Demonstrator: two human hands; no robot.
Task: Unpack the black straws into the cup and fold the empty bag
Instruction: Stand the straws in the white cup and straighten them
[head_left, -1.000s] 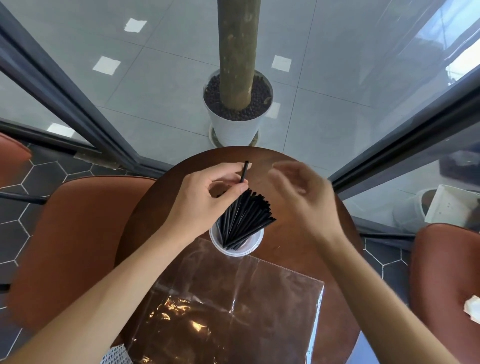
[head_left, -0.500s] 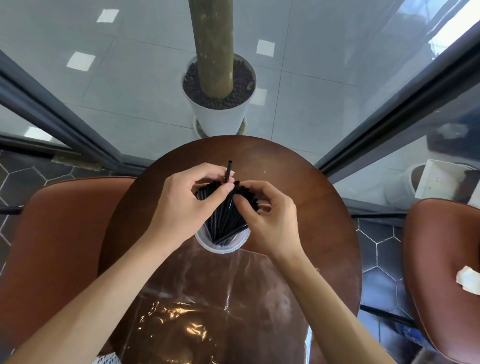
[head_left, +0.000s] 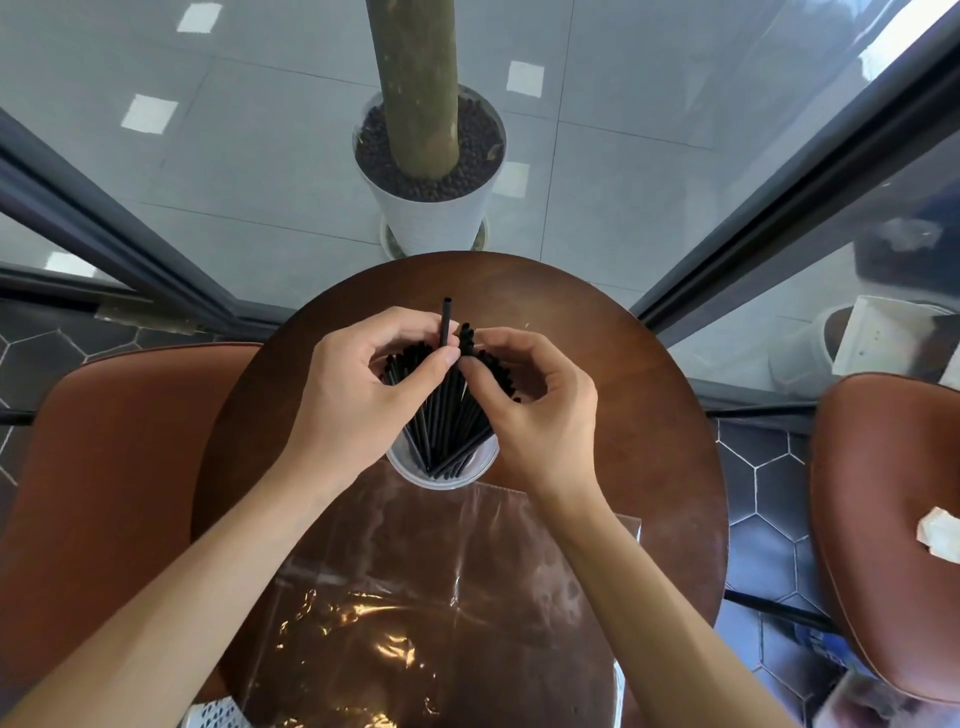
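Note:
A bundle of black straws (head_left: 451, 415) stands fanned out in a clear plastic cup (head_left: 441, 475) at the middle of the round brown table (head_left: 649, 415). My left hand (head_left: 363, 384) pinches one straw that sticks up above the others. My right hand (head_left: 535, 405) grips the tops of several straws on the right side of the bundle. Both hands touch above the cup. The empty clear plastic bag (head_left: 441, 597) lies flat on the table just below the cup, under my forearms.
A brown chair (head_left: 104, 493) stands left of the table and another brown chair (head_left: 893, 519) on the right, with a crumpled white paper (head_left: 940, 532) on it. Beyond the glass wall stands a white plant pot (head_left: 431, 208) with a trunk.
My right hand has come in from the right and closed on the straw tops. The left hand still holds the raised straw. The camera view has tilted slightly.

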